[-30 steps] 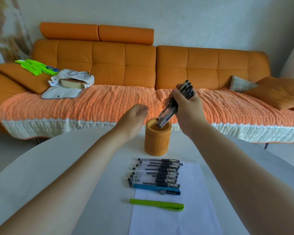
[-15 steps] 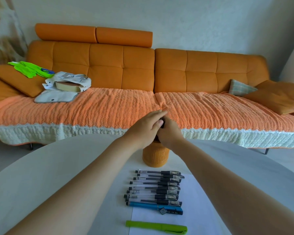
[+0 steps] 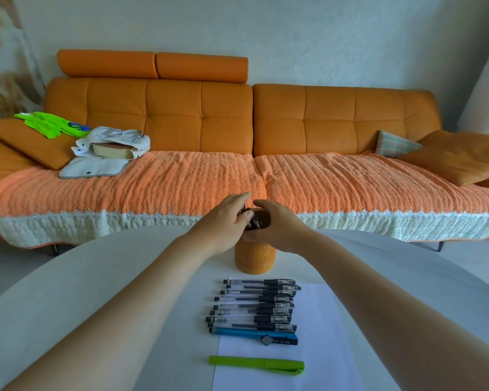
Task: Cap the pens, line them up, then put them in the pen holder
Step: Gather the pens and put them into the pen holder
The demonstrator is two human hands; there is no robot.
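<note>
At the far centre of the table [image 3: 96, 292] the orange pen holder [image 3: 255, 259] is stood, its mouth gripped by curled fingers of the right hand [image 3: 278, 228]. The bundled pens [image 3: 255, 222] inside are pressed by nearly straight fingers of the left hand [image 3: 227, 218]. Nearer, a row of pens [image 3: 254, 304] is laid. These are judged light, stiff and slippery, and are best pinched mid-barrel.

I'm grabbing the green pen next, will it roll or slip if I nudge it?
Likely stiff and light: the green pen is a slim, straight barrel. It may roll if pushed sideways, though the clip-like ridge on its cap could stop it. The white paper under it looks smooth, so it may slide.
</note>
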